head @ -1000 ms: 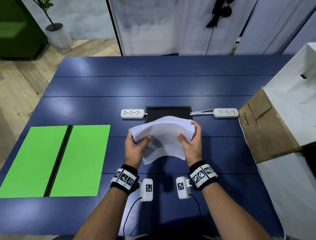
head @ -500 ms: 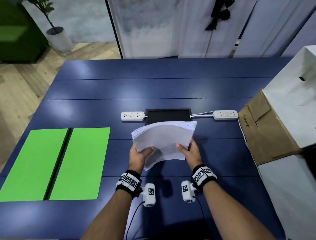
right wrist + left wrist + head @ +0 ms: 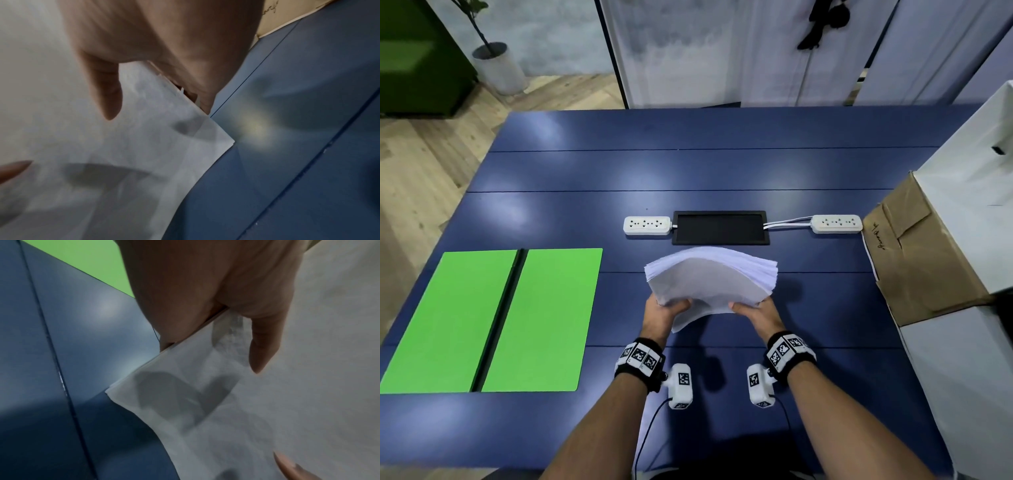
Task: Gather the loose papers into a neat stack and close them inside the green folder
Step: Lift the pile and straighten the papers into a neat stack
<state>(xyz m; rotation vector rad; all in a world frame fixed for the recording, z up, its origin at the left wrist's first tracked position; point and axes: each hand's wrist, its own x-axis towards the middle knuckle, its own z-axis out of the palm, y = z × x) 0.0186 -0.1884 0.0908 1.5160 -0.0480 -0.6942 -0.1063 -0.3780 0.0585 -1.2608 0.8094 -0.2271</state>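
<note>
A thick stack of white papers (image 3: 710, 275) is held up above the blue table, bowed upward, its far edge fanned. My left hand (image 3: 666, 313) grips its near left side, thumb on top. My right hand (image 3: 755, 310) grips the near right side the same way. In the left wrist view the thumb lies on the papers (image 3: 277, 394) with the fingers underneath; the right wrist view shows the papers (image 3: 72, 154) pinched likewise. The green folder (image 3: 493, 318) lies open and flat at the left of the table, black spine in the middle, nothing on it.
Two white power strips (image 3: 647, 225) (image 3: 836, 223) flank a black panel (image 3: 720, 227) just beyond the papers. A brown cardboard box (image 3: 917, 253) and a white box (image 3: 969, 164) stand at the right edge. The blue table (image 3: 688, 164) extends far behind.
Both hands have slid toward the near edge of the stack, and the papers now tilt further away from me with the far edge lower and more even.
</note>
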